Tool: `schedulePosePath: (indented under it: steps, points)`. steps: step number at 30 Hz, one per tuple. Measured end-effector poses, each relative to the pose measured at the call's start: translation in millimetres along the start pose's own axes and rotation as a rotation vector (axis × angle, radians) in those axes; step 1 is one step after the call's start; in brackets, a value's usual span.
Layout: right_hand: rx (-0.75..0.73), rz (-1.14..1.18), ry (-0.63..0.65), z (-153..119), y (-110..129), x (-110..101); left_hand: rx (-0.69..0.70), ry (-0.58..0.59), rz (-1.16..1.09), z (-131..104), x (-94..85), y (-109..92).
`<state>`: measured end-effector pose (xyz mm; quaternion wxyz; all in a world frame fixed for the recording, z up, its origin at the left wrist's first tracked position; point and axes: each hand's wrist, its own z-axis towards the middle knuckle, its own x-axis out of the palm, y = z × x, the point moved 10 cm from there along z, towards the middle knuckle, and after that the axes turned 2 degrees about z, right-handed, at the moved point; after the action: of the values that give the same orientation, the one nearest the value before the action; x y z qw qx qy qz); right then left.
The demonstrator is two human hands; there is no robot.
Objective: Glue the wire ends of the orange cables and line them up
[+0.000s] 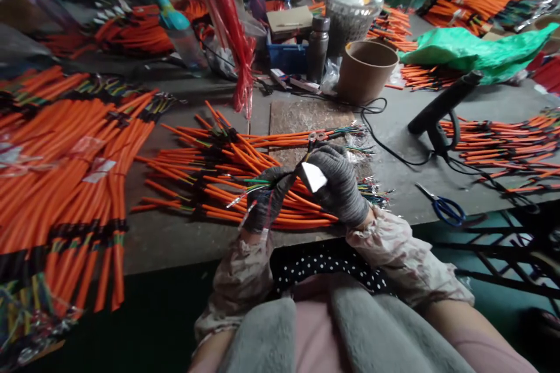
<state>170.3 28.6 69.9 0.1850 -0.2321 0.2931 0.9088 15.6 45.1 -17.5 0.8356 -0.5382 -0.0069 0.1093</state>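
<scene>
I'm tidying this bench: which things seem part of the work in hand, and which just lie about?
Likely in the work:
- wires, at left hand
- white piece, at right hand
- orange cables
- perhaps scissors, heat gun

Apparently just lying about:
- dark bottle
- brown pot
- green bag

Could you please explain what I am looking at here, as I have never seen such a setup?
There is no robot: one picture, from a camera on a person's head, looks forward and down at their gloved hands. The left hand holds thin wires; the right hand holds a small white piece. On the table lie orange cables and blue-handled scissors, with a brown pot farther back. Other people sit beyond.
</scene>
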Motion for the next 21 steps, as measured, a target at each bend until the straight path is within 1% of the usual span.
schedulePosePath:
  steps: [2,4,5,6,7,8,10,12,14,15,16,17,19,20,21]
  points:
    - [-0.077,-0.039,0.011,-4.2,16.7,5.9,-0.047,-0.103,-0.088,-4.2,-11.7,0.4]
    - [-0.165,-0.059,0.027,-9.8,32.8,11.2,-0.051,-0.241,-0.115,-12.3,-24.8,-0.8]
    - [-0.185,-0.034,0.034,-11.7,37.3,12.6,-0.045,-0.309,-0.115,-17.3,-31.7,-1.4]
    - [-0.166,0.02,0.037,-12.0,37.0,12.8,-0.033,-0.356,-0.107,-21.8,-37.4,-2.5]
    - [-0.103,0.106,0.039,-10.6,31.2,12.6,-0.017,-0.374,-0.083,-25.2,-41.3,-4.0]
    - [0.004,0.218,0.031,-8.5,20.0,12.2,0.001,-0.362,-0.042,-27.1,-43.3,-6.0]
    - [0.291,0.48,0.015,-7.7,-11.0,17.9,0.035,-0.285,0.024,-27.8,-43.2,-9.4]
    - [0.554,0.731,0.06,-13.1,-35.7,37.0,0.066,-0.191,0.0,-27.2,-39.6,-11.9]
    - [0.738,0.917,0.141,-20.6,-48.2,59.2,0.095,-0.102,-0.072,-27.8,-32.5,-14.7]
    - [0.793,0.981,0.175,-23.2,-51.0,67.9,0.109,-0.082,-0.094,-29.1,-29.9,-16.1]
    - [0.827,1.03,0.19,-24.6,-53.0,73.9,0.123,-0.087,-0.087,-31.2,-29.3,-17.0]
    - [0.846,1.068,0.197,-24.8,-54.3,78.0,0.136,-0.127,-0.049,-34.3,-31.8,-17.6]
    - [0.864,1.121,0.2,-22.9,-55.3,82.5,0.166,-0.247,0.112,-43.0,-41.2,-19.2]
    - [0.867,1.139,0.201,-21.2,-55.3,83.7,0.172,-0.282,0.207,-47.2,-44.2,-19.3]
    - [0.87,1.148,0.202,-19.4,-55.3,84.4,0.168,-0.278,0.28,-50.1,-44.4,-18.2]
